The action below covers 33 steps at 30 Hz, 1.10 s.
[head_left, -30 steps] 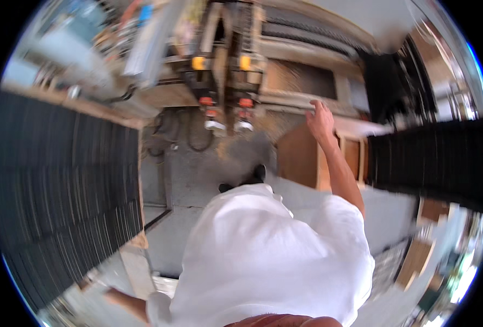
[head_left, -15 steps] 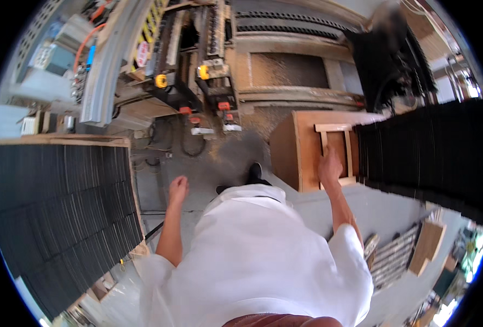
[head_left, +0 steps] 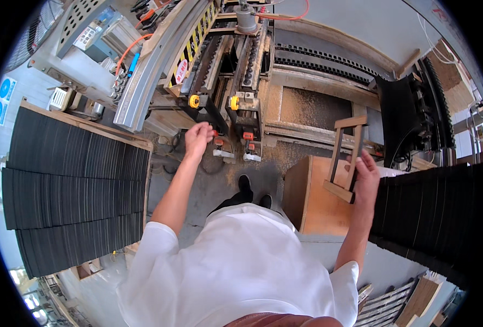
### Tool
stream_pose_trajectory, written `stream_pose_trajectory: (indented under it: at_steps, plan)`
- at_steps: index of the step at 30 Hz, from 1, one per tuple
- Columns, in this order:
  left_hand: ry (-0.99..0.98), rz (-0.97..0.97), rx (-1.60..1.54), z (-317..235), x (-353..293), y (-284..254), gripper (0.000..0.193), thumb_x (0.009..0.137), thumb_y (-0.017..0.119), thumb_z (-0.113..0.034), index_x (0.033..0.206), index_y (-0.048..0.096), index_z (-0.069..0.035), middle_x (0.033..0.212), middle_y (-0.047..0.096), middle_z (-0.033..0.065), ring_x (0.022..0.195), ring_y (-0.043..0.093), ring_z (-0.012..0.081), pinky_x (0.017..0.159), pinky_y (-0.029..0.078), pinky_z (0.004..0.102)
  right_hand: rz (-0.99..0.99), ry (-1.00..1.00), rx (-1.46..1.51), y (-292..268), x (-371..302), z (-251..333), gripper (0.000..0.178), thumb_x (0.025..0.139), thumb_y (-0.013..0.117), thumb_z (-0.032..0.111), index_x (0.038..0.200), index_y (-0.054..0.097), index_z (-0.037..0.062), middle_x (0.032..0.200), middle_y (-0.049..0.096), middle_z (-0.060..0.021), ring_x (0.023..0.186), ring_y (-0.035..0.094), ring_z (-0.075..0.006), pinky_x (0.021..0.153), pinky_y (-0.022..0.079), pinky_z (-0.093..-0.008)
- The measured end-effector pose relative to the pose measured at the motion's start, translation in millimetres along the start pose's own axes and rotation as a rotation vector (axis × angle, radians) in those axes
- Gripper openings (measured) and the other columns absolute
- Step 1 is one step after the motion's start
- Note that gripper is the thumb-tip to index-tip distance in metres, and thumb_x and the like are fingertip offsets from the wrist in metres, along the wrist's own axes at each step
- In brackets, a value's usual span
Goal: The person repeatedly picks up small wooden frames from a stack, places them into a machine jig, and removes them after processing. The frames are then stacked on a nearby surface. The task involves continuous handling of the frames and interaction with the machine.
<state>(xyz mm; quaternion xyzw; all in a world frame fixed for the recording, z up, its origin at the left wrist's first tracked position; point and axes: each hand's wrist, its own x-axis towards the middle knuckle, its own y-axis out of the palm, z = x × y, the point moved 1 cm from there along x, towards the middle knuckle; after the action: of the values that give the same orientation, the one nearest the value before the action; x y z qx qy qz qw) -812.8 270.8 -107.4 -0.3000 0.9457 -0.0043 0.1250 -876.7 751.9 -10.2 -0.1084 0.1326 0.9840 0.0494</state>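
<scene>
My right hand (head_left: 365, 177) grips a small rectangular wooden frame (head_left: 339, 191) by its right-hand side. The frame has pale end bars, darker side rails and an open middle. It is held tilted above an orange-brown wooden box (head_left: 320, 215). On the left, my left hand (head_left: 198, 140) is raised with its fingers curled in and nothing visible in them. It is nearest to the machine's front end, beside a red part (head_left: 218, 142) and below a yellow knob (head_left: 194, 101). From this view I cannot tell whether it touches the machine.
Tall stacks of thin black pieces stand on the left (head_left: 78, 185) and right (head_left: 426, 212). Ahead is a machine with chain tracks (head_left: 328, 57), metal rails (head_left: 168, 60) and a sawdust-covered bed (head_left: 307, 106). Sawdust lies on the floor near my shoes (head_left: 245, 184).
The wooden frame has been lifted off the box by my right hand. My left hand has risen forward toward the machine. The view has shifted, showing more of the machine.
</scene>
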Motion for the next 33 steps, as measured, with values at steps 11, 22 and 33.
stream_pose_trajectory:
  at_steps: [11, 22, 33]
  plan:
    - [0.031, 0.023, -0.248, -96, 185, 83, 0.028, 0.094, 0.051, -0.02, 0.113, 0.055, 0.001, 0.1, 0.064, 0.0096, 0.084, 0.064, 0.0174, 0.072, 0.053, 0.0289, 0.109, -0.046, -0.367, 61, 30, -50, 0.036, 0.085, 0.06, 0.005, 0.121, 0.054, 0.0013, 0.097, 0.065, -0.0068, 0.078, 0.061, -0.0121, 0.062, 0.047, -0.0233]
    - [-0.285, 0.02, -0.598, -106, 397, 155, 0.07, 0.09, 0.052, -0.048, 0.136, 0.03, 0.0, 0.115, 0.051, 0.0178, 0.111, 0.05, 0.0351, 0.099, 0.039, 0.0485, -0.044, -0.242, -0.76, 125, 15, -7, 0.026, 0.081, 0.062, 0.0, 0.107, 0.062, 0.0004, 0.079, 0.055, 0.0009, 0.07, 0.046, -0.0072, 0.065, 0.041, -0.023]
    - [-0.253, -0.098, -0.8, -90, 375, 159, 0.046, 0.092, 0.054, -0.022, 0.127, 0.038, 0.003, 0.12, 0.047, 0.0192, 0.111, 0.05, 0.0334, 0.09, 0.051, 0.0447, 0.253, -0.667, -1.129, 231, 81, 22, 0.027, 0.075, 0.064, -0.003, 0.101, 0.063, 0.0032, 0.086, 0.062, -0.0096, 0.08, 0.057, -0.025, 0.072, 0.046, -0.0334]
